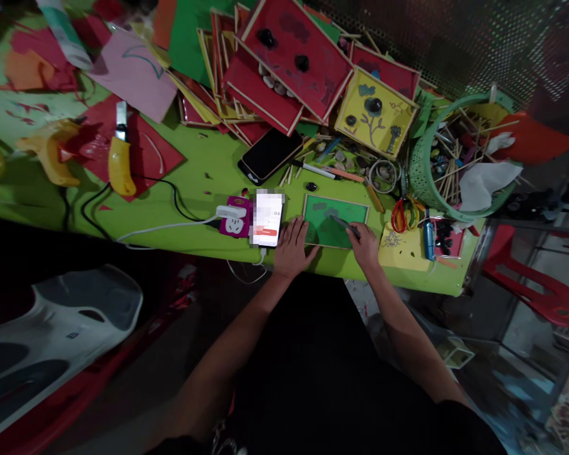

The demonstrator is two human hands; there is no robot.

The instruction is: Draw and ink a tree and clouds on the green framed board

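Note:
A green card panel (334, 229) edged with thin wooden sticks lies near the table's front edge, with grey cloud-like shapes drawn on it. My left hand (291, 248) rests flat with fingers stretched out at the panel's left edge, beside a lit phone (268, 221). My right hand (365, 245) is closed around a dark pen (345, 224), its tip at one of the grey shapes. Just beyond the panel lies a small black object (312, 186). To the right is a yellow sheet (403, 253) with a line drawing.
Stacked stick-framed panels (284, 63) fill the back. A green basket (422, 164) holds sticks and scraps. Scissors (405, 213) and a blue cutter (428, 237) lie right. Leftward are a purple socket block (235, 218), cables, a yellow-handled knife (121, 164) and a yellow glue gun (52, 148).

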